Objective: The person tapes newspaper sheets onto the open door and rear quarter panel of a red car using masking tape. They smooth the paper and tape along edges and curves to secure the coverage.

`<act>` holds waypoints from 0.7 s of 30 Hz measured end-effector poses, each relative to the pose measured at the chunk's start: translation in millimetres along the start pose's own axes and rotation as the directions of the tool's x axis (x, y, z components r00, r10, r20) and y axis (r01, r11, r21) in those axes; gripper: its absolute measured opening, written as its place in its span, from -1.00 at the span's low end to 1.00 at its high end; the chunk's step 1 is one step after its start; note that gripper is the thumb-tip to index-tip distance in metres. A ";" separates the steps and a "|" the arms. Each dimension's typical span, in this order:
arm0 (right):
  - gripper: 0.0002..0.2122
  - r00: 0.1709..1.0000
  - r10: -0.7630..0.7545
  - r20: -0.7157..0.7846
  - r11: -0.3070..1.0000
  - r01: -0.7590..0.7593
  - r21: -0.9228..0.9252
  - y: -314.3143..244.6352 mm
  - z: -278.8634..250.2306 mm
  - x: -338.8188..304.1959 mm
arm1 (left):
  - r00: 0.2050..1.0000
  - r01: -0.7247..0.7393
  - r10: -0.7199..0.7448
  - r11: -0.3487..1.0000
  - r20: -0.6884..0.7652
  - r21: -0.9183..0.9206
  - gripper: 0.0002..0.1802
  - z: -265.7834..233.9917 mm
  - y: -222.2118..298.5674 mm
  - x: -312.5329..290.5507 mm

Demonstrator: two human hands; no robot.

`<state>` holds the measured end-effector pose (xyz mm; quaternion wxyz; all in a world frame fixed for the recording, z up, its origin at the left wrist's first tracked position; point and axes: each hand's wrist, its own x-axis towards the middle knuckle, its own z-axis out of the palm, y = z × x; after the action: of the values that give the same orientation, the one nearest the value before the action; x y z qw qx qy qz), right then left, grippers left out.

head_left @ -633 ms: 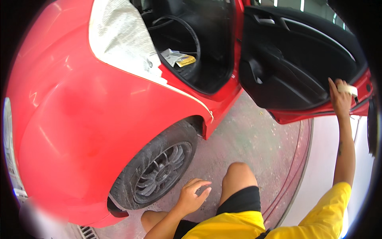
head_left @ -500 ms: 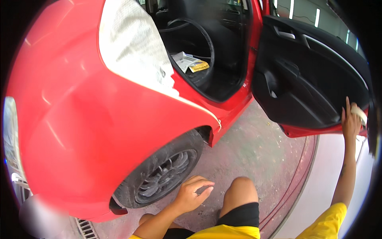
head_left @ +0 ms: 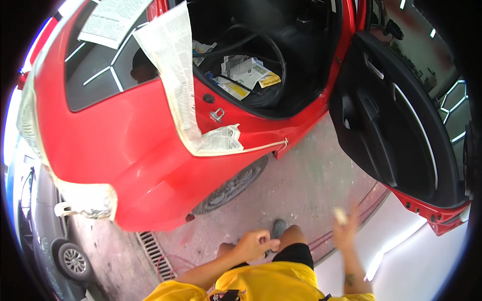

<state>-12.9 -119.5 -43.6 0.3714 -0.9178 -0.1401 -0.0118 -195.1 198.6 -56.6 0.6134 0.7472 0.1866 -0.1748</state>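
My left hand (head_left: 257,245) is in front of my body at the lower middle, its fingers curled together; whether anything is in them is hidden. To its right, my right hand (head_left: 346,231) is smeared by motion and grips a cream roll of masking tape (head_left: 341,216). Ahead stands a red car (head_left: 135,155). Newspaper (head_left: 176,85) edged with masking tape lines its rear door opening and bends along the sill above the wheel (head_left: 233,188). A metal latch striker (head_left: 217,115) shows inside that corner.
The car's rear door (head_left: 396,125) hangs wide open at the right. Crumpled paper (head_left: 246,72) and a dark hoop-like strip (head_left: 281,55) lie inside the car. Masked paper covers the tail light (head_left: 95,198). A floor grate (head_left: 154,253), a red hose (head_left: 321,241) and a grey car (head_left: 45,226) are nearby.
My right hand has come away from the open door's edge, back toward my body with the tape. My view has shifted toward the car's rear, showing the window and tail light.
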 end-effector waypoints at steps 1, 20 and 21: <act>-0.18 0.977 0.092 0.193 0.985 -0.118 0.125 -39.3 18.6 -16.4 | 0.995 -0.055 0.055 0.998 -0.087 0.004 -0.63 -2.9 19.8 -10.0; -0.02 0.843 -0.503 0.189 0.668 0.241 0.704 -339.2 7.1 -21.0 | 0.453 -0.426 0.781 0.613 -0.430 0.666 -0.48 -134.2 211.2 -179.9; -0.04 0.852 -0.500 0.155 0.670 0.267 0.693 -344.6 12.6 -27.6 | 0.439 -0.433 0.789 0.605 -0.430 0.669 -0.46 -140.6 208.7 -184.6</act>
<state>-132.1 118.3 177.7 0.6249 -0.6678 -0.3882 0.1132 -248.1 287.7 237.8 0.3169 0.8898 0.0592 0.3228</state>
